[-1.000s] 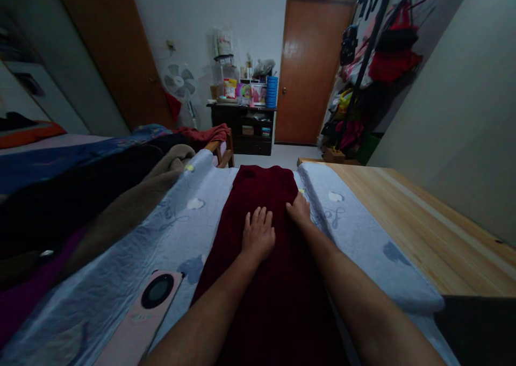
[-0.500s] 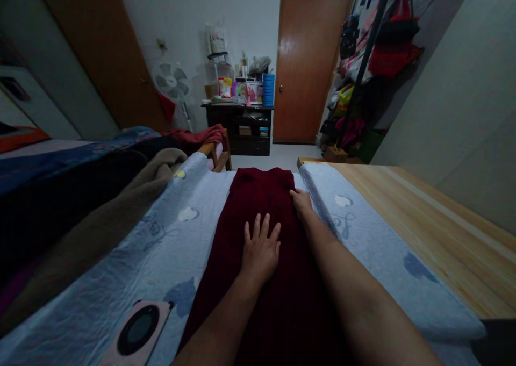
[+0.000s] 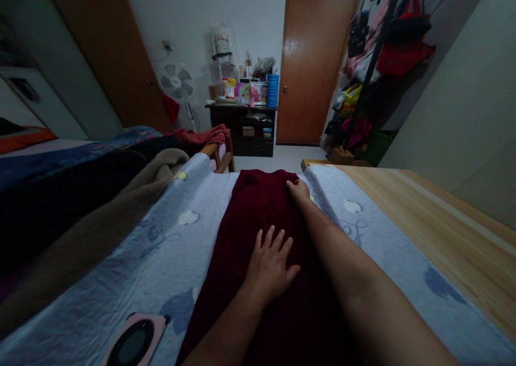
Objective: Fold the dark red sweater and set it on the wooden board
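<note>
A dark red cloth [image 3: 237, 237] lies lengthwise over a pale blue patterned blanket [image 3: 161, 248]. My left hand [image 3: 271, 266] rests flat on the middle of the cloth, fingers spread and holding nothing. At the cloth's far right corner, my right hand [image 3: 299, 191] pinches the edge between thumb and fingers. The near part of the cloth passes between my forearms and out of the frame at the bottom.
A pink device with a round black face [image 3: 133, 342] lies on the blanket at the lower left. Brown and dark bedding [image 3: 121, 194] is piled left. A bare wooden board [image 3: 435, 205] borders the right side. Beyond stand a dark cabinet [image 3: 253, 148] and a fan [image 3: 176, 81].
My left hand has slid nearer and slightly right over the cloth, its thumb now spread wider. My right hand has shifted slightly at the corner. The view has moved a little.
</note>
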`<state>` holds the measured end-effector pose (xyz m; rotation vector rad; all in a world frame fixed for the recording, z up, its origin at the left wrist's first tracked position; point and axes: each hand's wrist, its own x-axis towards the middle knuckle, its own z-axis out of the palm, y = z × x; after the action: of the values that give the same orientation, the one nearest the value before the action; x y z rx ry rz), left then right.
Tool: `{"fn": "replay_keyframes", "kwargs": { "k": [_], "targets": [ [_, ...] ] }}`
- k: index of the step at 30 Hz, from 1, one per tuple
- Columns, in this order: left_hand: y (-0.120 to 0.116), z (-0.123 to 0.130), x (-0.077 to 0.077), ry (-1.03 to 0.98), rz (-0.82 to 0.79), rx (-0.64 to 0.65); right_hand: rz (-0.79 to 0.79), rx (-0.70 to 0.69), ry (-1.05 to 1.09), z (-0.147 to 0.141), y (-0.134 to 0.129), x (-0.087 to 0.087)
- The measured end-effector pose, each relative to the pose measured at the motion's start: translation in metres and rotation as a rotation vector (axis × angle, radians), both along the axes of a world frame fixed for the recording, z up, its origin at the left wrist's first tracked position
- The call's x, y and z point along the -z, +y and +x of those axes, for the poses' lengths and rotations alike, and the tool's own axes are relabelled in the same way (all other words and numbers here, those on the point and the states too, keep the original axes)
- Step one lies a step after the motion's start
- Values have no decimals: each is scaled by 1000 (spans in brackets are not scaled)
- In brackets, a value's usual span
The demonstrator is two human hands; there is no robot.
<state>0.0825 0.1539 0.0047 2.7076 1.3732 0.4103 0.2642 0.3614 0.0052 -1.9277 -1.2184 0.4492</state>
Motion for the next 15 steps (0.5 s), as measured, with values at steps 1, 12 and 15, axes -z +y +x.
{"fn": "replay_keyframes", "kwargs": {
  "k": [1,12,15],
  "targets": [
    [0,0,0,1,-6,0,3,0,-5,-1,3,0],
    [2,0,4,-7,-43,-20,57,-110,62,4,17,17],
    [2,0,4,-5,-47,-19,41,-111,12,8,18,18]
  ]
}}
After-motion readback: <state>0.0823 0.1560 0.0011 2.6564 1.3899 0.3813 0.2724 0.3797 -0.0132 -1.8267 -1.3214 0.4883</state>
